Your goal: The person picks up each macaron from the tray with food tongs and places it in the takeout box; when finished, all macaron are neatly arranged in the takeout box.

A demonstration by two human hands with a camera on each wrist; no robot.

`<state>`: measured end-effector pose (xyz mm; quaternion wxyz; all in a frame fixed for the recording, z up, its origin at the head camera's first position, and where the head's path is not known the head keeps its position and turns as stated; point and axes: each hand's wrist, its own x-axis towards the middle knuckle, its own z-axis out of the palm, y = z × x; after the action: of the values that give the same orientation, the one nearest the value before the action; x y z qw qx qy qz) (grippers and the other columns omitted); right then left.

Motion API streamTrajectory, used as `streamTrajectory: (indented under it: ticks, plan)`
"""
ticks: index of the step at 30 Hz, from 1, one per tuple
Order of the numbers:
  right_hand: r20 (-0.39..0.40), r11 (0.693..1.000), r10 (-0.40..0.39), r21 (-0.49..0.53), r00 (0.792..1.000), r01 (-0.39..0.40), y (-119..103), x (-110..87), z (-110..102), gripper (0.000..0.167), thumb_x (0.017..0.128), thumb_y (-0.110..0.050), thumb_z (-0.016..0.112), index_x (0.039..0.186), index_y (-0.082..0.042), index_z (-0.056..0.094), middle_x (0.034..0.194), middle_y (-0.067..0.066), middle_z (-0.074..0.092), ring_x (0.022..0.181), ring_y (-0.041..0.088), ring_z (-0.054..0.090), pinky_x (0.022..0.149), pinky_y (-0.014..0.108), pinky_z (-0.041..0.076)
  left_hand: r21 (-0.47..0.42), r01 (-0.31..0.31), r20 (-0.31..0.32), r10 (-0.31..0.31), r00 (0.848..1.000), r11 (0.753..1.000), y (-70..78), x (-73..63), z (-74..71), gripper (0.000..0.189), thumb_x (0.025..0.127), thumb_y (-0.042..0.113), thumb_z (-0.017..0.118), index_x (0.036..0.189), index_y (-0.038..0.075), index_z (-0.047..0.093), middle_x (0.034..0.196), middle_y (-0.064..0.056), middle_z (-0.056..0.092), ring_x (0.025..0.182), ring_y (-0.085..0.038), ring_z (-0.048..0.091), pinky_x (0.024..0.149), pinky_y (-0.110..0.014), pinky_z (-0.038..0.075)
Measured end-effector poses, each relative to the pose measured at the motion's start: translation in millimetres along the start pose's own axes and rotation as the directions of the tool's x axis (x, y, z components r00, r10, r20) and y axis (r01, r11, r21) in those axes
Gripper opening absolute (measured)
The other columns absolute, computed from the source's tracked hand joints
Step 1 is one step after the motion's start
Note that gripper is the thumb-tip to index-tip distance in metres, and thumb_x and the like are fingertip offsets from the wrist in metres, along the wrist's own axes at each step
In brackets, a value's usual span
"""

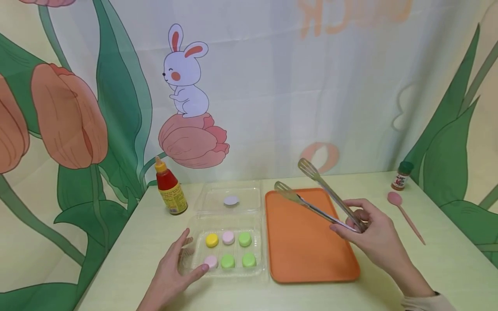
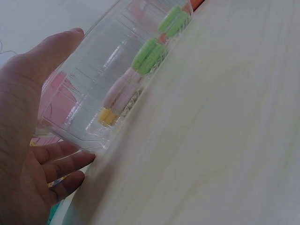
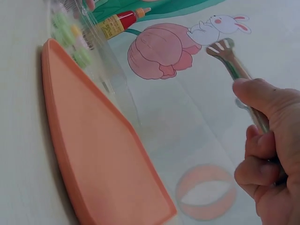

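Observation:
My right hand [image 1: 373,235] holds a pair of metal tongs [image 1: 323,211] near their joined end, over the orange tray [image 1: 311,242]; the tongs' slotted tips are spread apart and hold nothing. A clear plastic container [image 1: 254,224], its lid [image 1: 249,190] folded back, stands left of the tray. Inside it are two rows of macarons: a yellow one [image 1: 212,240], two pink ones [image 1: 228,237] and several green ones [image 1: 228,261]. My left hand [image 1: 171,270] is at the container's left side, its thumb along the front wall and its fingers apart, as the left wrist view [image 2: 61,112] shows.
A red sauce bottle [image 1: 172,194] with a yellow label stands behind the container on the left. At the far right are a green-capped spice jar [image 1: 402,176] and a pink spoon [image 1: 406,218]. A printed curtain [image 1: 264,108] hangs behind the table.

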<state>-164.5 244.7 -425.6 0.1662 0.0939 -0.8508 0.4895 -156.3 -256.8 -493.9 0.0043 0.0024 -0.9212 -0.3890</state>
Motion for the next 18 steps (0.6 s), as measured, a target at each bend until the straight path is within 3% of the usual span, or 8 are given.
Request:
streamTrajectory:
  ticks: [4, 9, 12, 18]
  plan:
    - [-0.121, 1.0, 0.029, -0.001, 0.992, -0.029, 12, -3.4, -6, 0.063, 0.088, -0.018, 0.098, 0.141, -0.016, 0.065, 0.084, 0.0, 0.068, 0.07, 0.01, 0.057, 0.052, 0.024, 0.046, 0.001, -0.004, -0.002, 0.004, 1.0, 1.0, -0.7, 0.1, 0.1, 0.123, 0.087, 0.068, 0.088, 0.179, 0.023, 0.02, 0.169, -0.015, 0.051, 0.154, -0.042, 0.05, 0.128, -0.066, 0.043]
    - [-0.236, 0.994, 0.093, 0.073, 0.967, -0.078, 23, -6.3, -13, 0.063, 0.09, -0.013, 0.096, 0.143, -0.013, 0.061, 0.082, -0.003, 0.069, 0.064, 0.009, 0.058, 0.05, 0.022, 0.05, 0.003, -0.013, -0.008, 0.013, 1.0, 1.0, -1.8, -0.5, -0.1, 0.123, 0.087, 0.068, 0.088, 0.179, 0.023, 0.02, 0.169, -0.015, 0.051, 0.154, -0.042, 0.051, 0.127, -0.067, 0.043]
    - [-0.293, 0.99, 0.14, 0.074, 0.946, -0.124, 29, -8.6, -16, 0.063, 0.091, -0.016, 0.095, 0.144, -0.014, 0.06, 0.088, -0.005, 0.07, 0.07, 0.008, 0.061, 0.055, 0.018, 0.052, 0.006, -0.016, -0.009, 0.016, 1.0, 1.0, -1.8, -0.8, -0.3, 0.123, 0.087, 0.069, 0.087, 0.179, 0.023, 0.02, 0.169, -0.015, 0.051, 0.154, -0.041, 0.051, 0.127, -0.067, 0.043]
    - [-0.398, 0.976, 0.207, 0.026, 0.894, -0.215, 40, -10.5, -18, 0.068, 0.09, -0.022, 0.097, 0.148, -0.01, 0.063, 0.111, -0.004, 0.06, 0.097, 0.007, 0.057, 0.076, 0.006, 0.048, 0.002, -0.005, -0.004, 0.005, 1.0, 1.0, -0.5, -0.8, -0.6, 0.123, 0.087, 0.069, 0.088, 0.179, 0.024, 0.02, 0.17, -0.014, 0.051, 0.153, -0.04, 0.052, 0.128, -0.065, 0.043]
